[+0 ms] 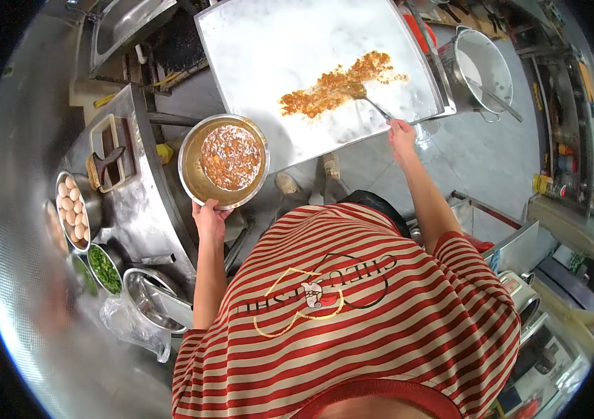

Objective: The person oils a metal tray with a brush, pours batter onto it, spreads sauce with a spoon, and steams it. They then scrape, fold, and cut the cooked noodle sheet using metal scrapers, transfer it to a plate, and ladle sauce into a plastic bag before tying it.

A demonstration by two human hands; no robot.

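My left hand (210, 218) grips the near rim of a metal bowl (192, 178), which holds a glossy reddish-brown chunky sauce (230, 158). In my right hand (402, 137) is the handle of a metal ladle (379, 109). Its head rests in a strip of orange-brown filling (318, 98) spread across a wide white sheet (255, 70), perhaps a rice noodle layer or a covered tabletop; I cannot tell which. The bowl is held at the sheet's left front corner.
To the left, a steel counter (154, 202) bears a rectangular container (112, 150), a bowl of eggs (72, 209), chopped greens (104, 268) and a metal basin (150, 300). A tall pot (482, 66) stands at the right with a long handle across it. Tiled floor (429, 157) shows below the sheet.
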